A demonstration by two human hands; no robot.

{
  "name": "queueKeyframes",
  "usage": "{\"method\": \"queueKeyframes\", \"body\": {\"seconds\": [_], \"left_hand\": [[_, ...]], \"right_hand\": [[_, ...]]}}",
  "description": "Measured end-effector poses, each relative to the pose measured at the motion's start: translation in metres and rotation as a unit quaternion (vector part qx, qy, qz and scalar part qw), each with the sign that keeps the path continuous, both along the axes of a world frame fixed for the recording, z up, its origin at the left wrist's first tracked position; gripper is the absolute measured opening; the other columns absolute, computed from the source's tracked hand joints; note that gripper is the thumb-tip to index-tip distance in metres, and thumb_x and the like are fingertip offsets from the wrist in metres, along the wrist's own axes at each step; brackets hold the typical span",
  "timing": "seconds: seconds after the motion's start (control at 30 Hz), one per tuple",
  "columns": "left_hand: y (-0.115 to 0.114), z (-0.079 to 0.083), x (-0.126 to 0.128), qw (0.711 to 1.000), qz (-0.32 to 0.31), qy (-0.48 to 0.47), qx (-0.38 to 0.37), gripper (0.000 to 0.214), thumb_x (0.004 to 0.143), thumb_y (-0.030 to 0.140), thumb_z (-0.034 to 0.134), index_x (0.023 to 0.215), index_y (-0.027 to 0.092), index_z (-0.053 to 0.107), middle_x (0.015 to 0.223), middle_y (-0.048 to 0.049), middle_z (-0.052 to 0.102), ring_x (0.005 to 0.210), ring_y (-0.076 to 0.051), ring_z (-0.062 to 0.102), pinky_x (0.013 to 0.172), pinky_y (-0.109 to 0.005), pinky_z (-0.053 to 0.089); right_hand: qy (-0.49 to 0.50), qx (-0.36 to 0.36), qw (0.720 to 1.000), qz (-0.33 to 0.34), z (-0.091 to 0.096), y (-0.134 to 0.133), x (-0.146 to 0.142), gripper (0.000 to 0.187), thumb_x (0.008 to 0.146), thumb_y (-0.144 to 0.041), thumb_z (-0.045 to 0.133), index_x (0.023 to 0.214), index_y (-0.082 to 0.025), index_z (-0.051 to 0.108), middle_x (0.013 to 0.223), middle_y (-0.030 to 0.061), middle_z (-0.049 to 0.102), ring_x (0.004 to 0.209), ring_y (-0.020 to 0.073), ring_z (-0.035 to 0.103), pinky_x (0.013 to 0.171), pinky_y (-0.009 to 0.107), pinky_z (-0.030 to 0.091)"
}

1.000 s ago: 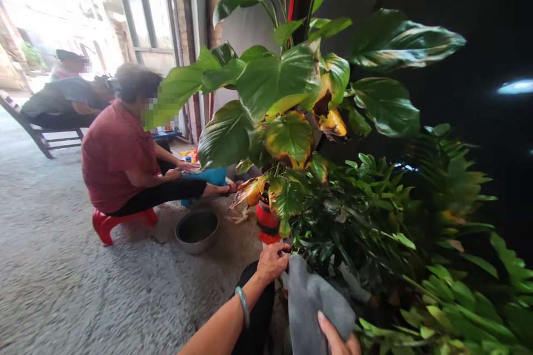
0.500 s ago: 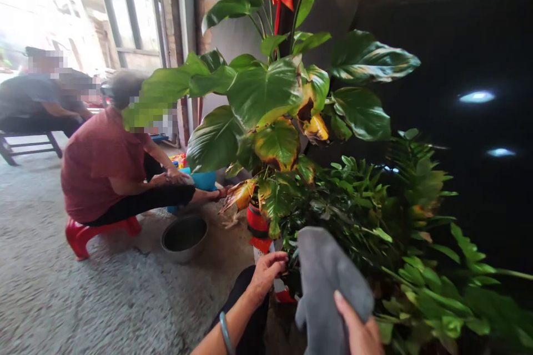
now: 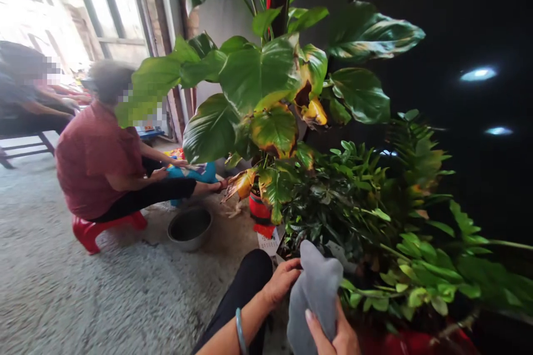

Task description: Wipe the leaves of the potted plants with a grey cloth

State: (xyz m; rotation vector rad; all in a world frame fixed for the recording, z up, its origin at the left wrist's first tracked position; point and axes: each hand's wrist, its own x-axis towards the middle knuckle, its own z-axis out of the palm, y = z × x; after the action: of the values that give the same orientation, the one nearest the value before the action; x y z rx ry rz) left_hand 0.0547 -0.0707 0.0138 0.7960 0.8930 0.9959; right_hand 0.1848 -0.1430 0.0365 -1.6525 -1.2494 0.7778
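Your R hand (image 3: pixel 333 333) has the grey plush fabric piece (image 3: pixel 318 272) pinched btwn thumb & fingers, held up in front of you, lower ctr of view, just R of your black-trousered knee (image 3: pixel 254 269). Your L hand (image 3: pixel 283 283), w/ a bluish bangle (image 3: pixel 240 330) on the wrist, has its fingers drawn together at the fabric's L edge; can't tell if they grip it. Low leafy plants (image 3: pixel 341 188) sit behind & to the R; a big-leaved plant (image 3: pixel 260 75) w/ some browned leaves rises beyond. Metal basin (image 3: pixel 189 244) on floor (image 3: pixel 104 299), near a co-worker (image 3: pixel 95 166) on a red stool (image 3: pixel 89 230).
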Motion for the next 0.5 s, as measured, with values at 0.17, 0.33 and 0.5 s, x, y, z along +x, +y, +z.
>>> {"method": "queueKeyframes", "body": {"seconds": [0.17,0.33,0.5], "left_hand": [[-0.020,0.014,0.023,0.992,-0.006,-0.108,-0.069,0.024,0.050,0.035,0.075,0.060,0.015,0.065,0.053,0.0016,0.058,0.057,-0.013,0.055,0.067,-0.028,0.045],[-0.024,0.022,0.036,0.984,-0.014,-0.158,-0.079,0.046,0.043,0.034,0.080,0.084,0.015,0.070,0.068,-0.0039,0.069,0.073,-0.022,0.065,0.074,-0.034,0.049],[-0.026,0.014,0.035,0.993,0.052,-0.093,-0.043,0.071,0.042,0.028,0.082,0.110,0.020,0.064,0.089,-0.0030,0.072,0.073,-0.019,0.063,0.066,-0.029,0.049]], "right_hand": [[0.075,-0.051,0.995,0.039,0.025,-0.015,0.008,0.053,0.059,-0.058,0.068,0.095,-0.019,0.071,0.099,0.0123,0.073,0.102,0.0349,0.063,0.088,0.036,0.048],[0.115,-0.136,0.983,0.037,0.035,-0.018,0.034,0.057,0.050,-0.056,0.075,0.090,-0.017,0.073,0.097,0.0130,0.073,0.100,0.0359,0.063,0.084,0.038,0.050],[0.128,-0.154,0.979,0.028,0.035,-0.027,0.034,0.057,0.048,-0.057,0.075,0.089,-0.017,0.074,0.097,0.0127,0.073,0.100,0.0363,0.062,0.084,0.039,0.050]]}}
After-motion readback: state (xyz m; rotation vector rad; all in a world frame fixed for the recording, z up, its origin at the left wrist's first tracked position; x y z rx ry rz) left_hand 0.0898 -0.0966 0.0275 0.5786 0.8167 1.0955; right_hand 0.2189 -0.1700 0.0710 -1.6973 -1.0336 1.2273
